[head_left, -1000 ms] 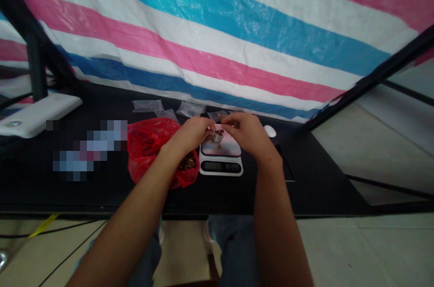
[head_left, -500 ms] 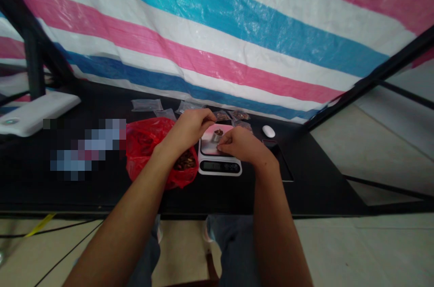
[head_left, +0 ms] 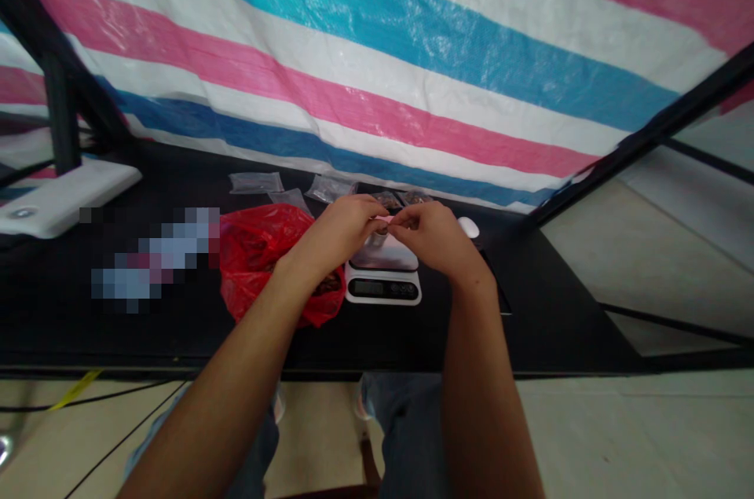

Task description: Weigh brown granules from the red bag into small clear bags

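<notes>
A small metal cup (head_left: 377, 236) stands on the silvery plate of a white digital kitchen scale (head_left: 382, 288). Brown bits fill it, though fingers largely cover its top now. My left hand (head_left: 352, 222) is at the cup's upper left, thumb and fingertips pinched over the rim. From the right, my right hand (head_left: 429, 232) meets it there, its fingertips closed together too. Whatever lies between the fingertips is too small to make out. Beneath my left forearm a red plastic bag (head_left: 253, 247) lies open, holding brown pieces that look like dried seeds or nuts.
Clear plastic bags (head_left: 255, 183) lie along the back of the black table (head_left: 194, 342), and small filled bags (head_left: 415, 198) sit behind the scale. A white mouse (head_left: 469, 228) and a dark flat device are at the right. A white stand base (head_left: 71, 196) occupies the left.
My right hand has risen from beside the cup to its top. My left hand has come down and right, so both sets of fingertips now meet over the cup.
</notes>
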The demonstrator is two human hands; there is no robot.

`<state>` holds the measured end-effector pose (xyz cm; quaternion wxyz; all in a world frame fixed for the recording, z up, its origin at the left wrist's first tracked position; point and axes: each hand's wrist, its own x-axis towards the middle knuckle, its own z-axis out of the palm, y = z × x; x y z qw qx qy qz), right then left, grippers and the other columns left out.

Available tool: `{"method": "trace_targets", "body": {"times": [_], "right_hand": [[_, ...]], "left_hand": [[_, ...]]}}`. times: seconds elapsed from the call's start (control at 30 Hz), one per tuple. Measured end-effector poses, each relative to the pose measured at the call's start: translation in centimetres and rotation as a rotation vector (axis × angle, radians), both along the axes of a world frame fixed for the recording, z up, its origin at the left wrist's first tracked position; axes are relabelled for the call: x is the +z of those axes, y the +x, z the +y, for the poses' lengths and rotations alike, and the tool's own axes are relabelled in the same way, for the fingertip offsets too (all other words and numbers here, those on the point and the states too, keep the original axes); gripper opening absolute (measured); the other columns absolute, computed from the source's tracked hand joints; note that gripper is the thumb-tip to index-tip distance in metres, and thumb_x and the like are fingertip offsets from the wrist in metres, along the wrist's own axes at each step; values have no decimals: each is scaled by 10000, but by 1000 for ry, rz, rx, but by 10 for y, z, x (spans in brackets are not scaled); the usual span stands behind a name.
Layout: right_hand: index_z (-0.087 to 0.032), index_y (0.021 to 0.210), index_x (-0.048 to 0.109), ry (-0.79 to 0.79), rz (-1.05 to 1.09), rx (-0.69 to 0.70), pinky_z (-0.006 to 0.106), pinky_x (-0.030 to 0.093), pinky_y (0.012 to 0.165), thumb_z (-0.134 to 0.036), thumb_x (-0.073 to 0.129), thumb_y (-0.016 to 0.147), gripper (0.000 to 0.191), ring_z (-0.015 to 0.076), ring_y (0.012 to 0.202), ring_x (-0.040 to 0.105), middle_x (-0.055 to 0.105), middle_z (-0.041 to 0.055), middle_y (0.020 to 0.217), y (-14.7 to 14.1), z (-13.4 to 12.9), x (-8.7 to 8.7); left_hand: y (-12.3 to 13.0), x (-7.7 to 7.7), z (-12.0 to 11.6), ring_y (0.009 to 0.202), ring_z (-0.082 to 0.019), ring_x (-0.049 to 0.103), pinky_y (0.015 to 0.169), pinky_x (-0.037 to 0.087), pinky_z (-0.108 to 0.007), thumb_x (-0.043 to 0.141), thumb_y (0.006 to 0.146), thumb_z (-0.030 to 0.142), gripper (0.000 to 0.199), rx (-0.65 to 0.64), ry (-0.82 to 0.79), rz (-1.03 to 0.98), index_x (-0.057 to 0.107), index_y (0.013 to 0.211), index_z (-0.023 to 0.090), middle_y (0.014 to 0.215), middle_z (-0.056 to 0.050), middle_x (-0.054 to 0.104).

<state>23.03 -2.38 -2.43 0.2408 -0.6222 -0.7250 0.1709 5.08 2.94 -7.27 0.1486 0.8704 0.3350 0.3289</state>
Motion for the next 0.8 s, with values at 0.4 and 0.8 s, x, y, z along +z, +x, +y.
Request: {"method": "trace_targets", "body": {"times": [0.4, 0.8], "right_hand": [[-155, 884, 834, 115, -60, 15, 290, 429, 709, -185, 644, 953, 204, 199, 805, 703, 816, 71, 879, -6, -2, 8], [-143, 1082, 787, -246, -294, 378, 289, 510, 838, -68, 661, 906, 229, 237, 1038, 752, 805, 148, 1124, -99, -20, -13]], "left_hand": [[-58, 25, -19, 1073, -248, 744, 993, 548, -353, 553, 1005, 262, 300, 216, -86, -61, 802, 1155, 184, 1176, -80, 820], [-100, 9, -39, 914, -237, 771, 811, 566, -302, 687, 777, 91, 316, 201, -630, 436, 819, 1031, 225, 1021, -67, 840]]}}
